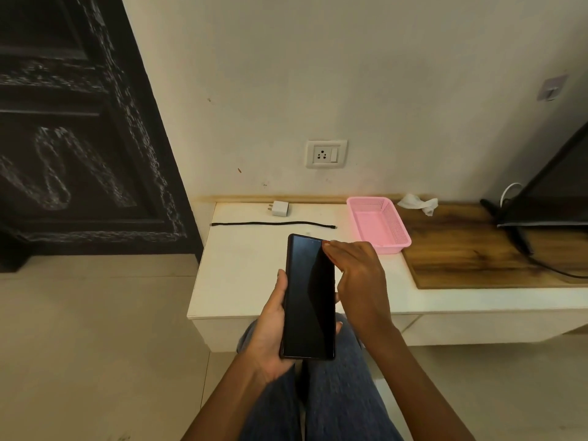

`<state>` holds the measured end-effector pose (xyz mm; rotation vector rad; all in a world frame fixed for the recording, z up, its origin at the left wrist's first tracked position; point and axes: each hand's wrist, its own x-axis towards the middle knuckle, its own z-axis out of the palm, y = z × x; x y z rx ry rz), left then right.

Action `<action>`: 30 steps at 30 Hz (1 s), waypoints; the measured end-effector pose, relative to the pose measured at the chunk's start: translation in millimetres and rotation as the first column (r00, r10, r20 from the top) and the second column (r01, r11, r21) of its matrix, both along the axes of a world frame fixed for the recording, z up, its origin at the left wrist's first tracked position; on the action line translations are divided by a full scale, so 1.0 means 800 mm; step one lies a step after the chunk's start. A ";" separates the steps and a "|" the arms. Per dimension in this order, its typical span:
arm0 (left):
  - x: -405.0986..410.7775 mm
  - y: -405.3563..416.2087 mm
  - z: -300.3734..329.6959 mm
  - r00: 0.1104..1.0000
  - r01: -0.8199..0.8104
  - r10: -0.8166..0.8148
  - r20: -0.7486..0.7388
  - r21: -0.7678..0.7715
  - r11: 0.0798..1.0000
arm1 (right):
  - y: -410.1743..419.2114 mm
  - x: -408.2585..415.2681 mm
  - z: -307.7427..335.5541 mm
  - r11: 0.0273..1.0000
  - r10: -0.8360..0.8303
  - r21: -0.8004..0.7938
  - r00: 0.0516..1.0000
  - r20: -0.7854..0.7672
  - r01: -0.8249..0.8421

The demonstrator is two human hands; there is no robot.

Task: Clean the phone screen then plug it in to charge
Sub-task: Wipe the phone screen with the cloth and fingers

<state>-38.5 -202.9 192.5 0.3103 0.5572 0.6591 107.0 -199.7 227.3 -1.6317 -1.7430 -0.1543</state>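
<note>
My left hand holds a black phone upright above my lap, its dark screen facing me, thumb along the left edge. My right hand touches the phone's right edge, its fingertips up at the top right corner. A white charger adapter and a straight black cable lie on the white shelf behind the phone. Above them on the wall is a white socket with a switch. A crumpled white tissue lies by the wall at the right.
An empty pink plastic basket stands right of the phone. A wooden board carries a dark monitor and its cord at the far right. A dark carved door fills the left. My legs in jeans are below.
</note>
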 end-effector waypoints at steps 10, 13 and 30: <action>-0.006 0.002 -0.002 1.000 -0.004 0.004 -0.011 0.003 1.000 | -0.012 0.003 -0.004 0.997 0.073 -0.018 0.997 0.028 -0.072; -0.003 0.002 -0.001 1.000 0.011 -0.010 -0.025 0.030 0.999 | -0.001 -0.004 0.003 1.000 0.014 0.007 1.000 -0.015 -0.014; 0.000 0.009 -0.001 1.000 0.009 -0.009 -0.016 0.053 0.999 | -0.001 -0.012 0.003 0.997 0.067 0.040 0.998 0.003 -0.067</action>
